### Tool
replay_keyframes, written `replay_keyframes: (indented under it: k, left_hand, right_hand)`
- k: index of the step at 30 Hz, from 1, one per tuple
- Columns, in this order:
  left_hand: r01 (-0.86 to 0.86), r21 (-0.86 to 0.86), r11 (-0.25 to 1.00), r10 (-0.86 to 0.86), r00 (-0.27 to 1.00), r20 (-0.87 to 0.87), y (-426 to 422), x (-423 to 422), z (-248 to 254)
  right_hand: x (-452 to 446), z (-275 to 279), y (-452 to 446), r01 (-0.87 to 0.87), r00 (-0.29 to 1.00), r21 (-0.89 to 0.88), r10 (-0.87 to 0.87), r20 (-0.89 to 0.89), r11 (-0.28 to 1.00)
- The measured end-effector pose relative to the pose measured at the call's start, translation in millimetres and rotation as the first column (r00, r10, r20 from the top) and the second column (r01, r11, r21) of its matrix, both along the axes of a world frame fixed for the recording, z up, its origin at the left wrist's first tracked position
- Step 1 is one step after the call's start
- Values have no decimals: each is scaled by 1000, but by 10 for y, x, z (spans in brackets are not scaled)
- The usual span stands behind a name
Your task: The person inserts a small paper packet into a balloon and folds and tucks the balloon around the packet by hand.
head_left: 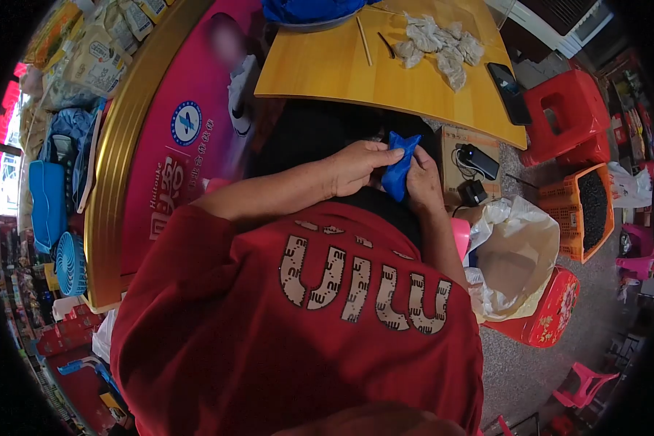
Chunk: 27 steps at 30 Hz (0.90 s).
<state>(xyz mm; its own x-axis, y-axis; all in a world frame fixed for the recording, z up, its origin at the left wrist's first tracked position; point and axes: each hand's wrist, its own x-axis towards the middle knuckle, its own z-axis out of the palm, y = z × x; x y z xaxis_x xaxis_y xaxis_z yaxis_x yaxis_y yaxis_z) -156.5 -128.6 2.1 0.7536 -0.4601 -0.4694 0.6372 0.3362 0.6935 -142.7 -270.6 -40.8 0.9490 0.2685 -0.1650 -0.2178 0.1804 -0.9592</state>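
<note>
Left hand (360, 167) and right hand (424, 182) grip a folded glossy blue plastic (397, 178) between fingers (385, 155), near the wooden table (320, 69).

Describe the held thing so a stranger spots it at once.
Find the yellow table, then look just below its near edge. There the left hand and right hand hold a small, shiny, creased blue piece. Unlike the larger blue bundle at the table's far side, it is held in the fingers.
</note>
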Motion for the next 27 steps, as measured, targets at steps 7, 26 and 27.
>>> replay_keyframes:
  k: [7,26,27]
  left_hand:
    - [46,107,993,-59,991,123,-9,4,-81]
    - [-182,-28,983,182,983,-8,-10,43,-65]
    - [-183,-28,983,183,983,-7,-3,43,-70]
  right_hand:
    - [-69,60,60,10,998,148,-19,55,989]
    - [-29,136,36,-46,998,83,50,-46,995]
    - [-25,136,22,-84,996,146,87,-16,986]
